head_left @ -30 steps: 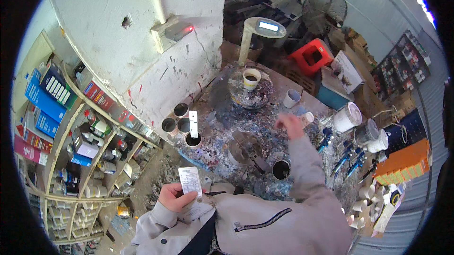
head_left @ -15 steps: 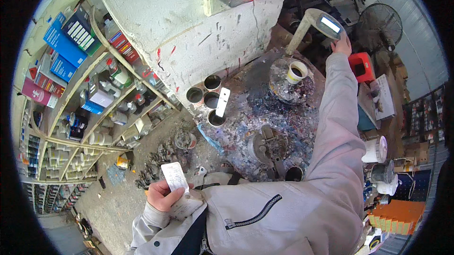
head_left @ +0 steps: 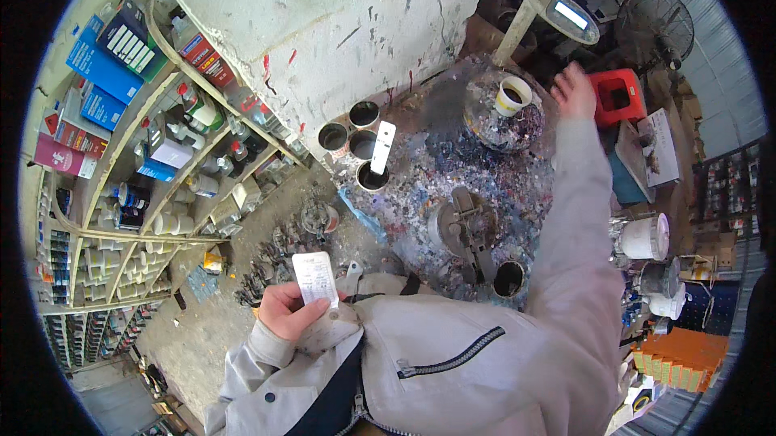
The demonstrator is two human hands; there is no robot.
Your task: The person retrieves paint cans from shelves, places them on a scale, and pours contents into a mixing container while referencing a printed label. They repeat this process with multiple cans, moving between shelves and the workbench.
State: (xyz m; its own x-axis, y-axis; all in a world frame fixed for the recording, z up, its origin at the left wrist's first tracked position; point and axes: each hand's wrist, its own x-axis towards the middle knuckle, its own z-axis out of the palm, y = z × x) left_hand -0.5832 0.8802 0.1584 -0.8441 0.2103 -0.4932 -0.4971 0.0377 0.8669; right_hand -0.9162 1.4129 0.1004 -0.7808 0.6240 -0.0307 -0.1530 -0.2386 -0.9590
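Observation:
Close to my chest, my left hand [head_left: 289, 312] pinches a white printed paper slip [head_left: 315, 278] between thumb and fingers. My right arm reaches far forward. Its hand [head_left: 575, 95] is a little blurred, with fingers apart and nothing seen in them, just below the lit display [head_left: 572, 16] of a scale. To the left of that hand, a white cup [head_left: 512, 97] with dark liquid stands on the scale's paint-crusted round platform [head_left: 487, 133].
Several open cans [head_left: 331, 136] of dark paint stand at the bench's left edge, a white strip [head_left: 383, 147] leaning across them. A paint-caked round device [head_left: 465, 226] and a dark can [head_left: 508, 278] are nearer me. A red container [head_left: 616, 96] stands right; shelves [head_left: 121, 235] line the left.
My right hand has dropped away from the scale's display and come toward me. The slip is still in my left hand. The whole view has shifted slightly.

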